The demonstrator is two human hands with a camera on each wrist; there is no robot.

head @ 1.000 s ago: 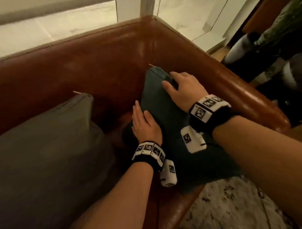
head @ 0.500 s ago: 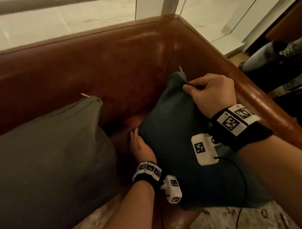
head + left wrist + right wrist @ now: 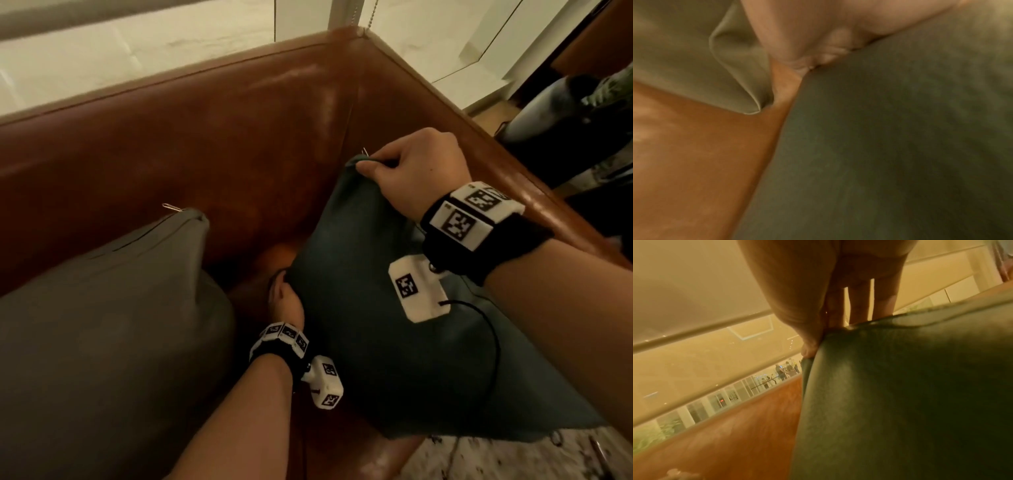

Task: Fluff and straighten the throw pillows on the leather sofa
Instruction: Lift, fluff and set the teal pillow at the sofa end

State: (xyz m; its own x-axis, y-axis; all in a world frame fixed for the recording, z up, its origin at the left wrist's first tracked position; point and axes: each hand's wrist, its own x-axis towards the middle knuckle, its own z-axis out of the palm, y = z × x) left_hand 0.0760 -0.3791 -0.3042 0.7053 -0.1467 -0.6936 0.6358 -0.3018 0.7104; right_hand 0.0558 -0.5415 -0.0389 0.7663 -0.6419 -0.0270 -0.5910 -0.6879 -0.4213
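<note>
Where the back and the arm of the brown leather sofa (image 3: pixel 219 113) meet, a dark teal throw pillow (image 3: pixel 370 308) stands tilted in the corner, its lower end hanging past the seat's front edge over a pale patterned rug (image 3: pixel 479 459). The right hand (image 3: pixel 419 171) pinches the pillow's top corner, thumb on the near face and fingers curled behind the seam; a small metal zipper pull (image 3: pixel 365 151) sticks up just beside that corner. From the head view the left hand (image 3: pixel 286 301) is mostly hidden: only its back and wrist show, the fingers tucked under the pillow's left edge down at the seat, so their lie cannot be read there. The left wrist view is blurred, yet it shows the fingers (image 3: pixel 830 53) bunched against the teal fabric, seemingly gripping its edge, with a strip of leather seat below; how firmly they hold I cannot tell. Left of the teal pillow, apart from it across a gap of bare seat, a larger grey-olive throw pillow (image 3: pixel 113 318) leans on the sofa back, cut off by the picture's left and bottom edges; its own zipper pull (image 3: pixel 173 207) pokes from the top corner. Only the right wrist view looks past the sofa back: it shows the thumb pressed to the seam, three fingers behind it, and beyond a rail a hazy hall far below with small figures too blurred to make out.
</note>
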